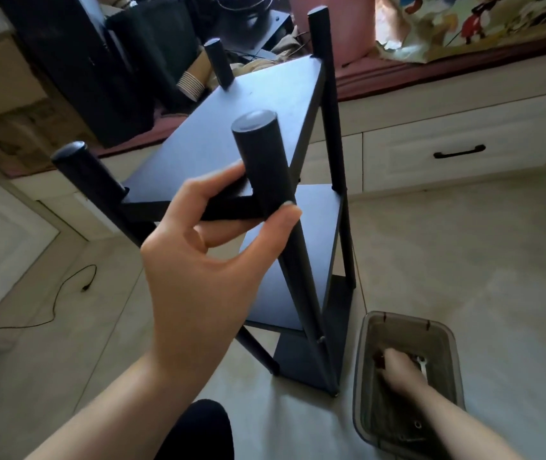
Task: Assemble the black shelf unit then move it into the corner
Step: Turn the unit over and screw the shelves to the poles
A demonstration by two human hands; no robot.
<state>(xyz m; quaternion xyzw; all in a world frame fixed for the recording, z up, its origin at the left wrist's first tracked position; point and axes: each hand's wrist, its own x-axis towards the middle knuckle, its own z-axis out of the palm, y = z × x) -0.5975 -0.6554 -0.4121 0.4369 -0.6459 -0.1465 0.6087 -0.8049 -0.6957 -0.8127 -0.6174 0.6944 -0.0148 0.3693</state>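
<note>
Nearest the lens, my left hand (198, 260) grips the black shelf unit (265, 127) at its near corner: the thumb (281, 217) presses the front of the near post (258, 154) while the curled fingers (228, 175) wrap behind it, above the top board's front edge. That unit stands upright on the pale floor (464, 260), directly ahead of me, with three boards visible one below another and four round posts rising past the top board (248, 104); the lowest board (311, 356) sits near the floor.

Lower right, my right hand (397, 366) reaches down into a translucent grey plastic tub (457, 370) that stands on the floor just beside the unit's base. Its fingers are curled over small items at the tub's bottom, next to a metal wrench (422, 365); motion blur hides the grip, so I cannot tell whether they pinch anything.

Behind the unit runs a low white cabinet with a black drawer handle (459, 151), topped by a dark red cushion (447, 58) bearing a pink bolster and patterned fabric. At upper left, dark bags (82, 68), a stack of paper cups (192, 85) and cardboard boxes (6, 94) crowd the corner area. A black cable (62, 293) trails across the floor at left. My dark-clad knee (201, 429) shows at the bottom edge.
</note>
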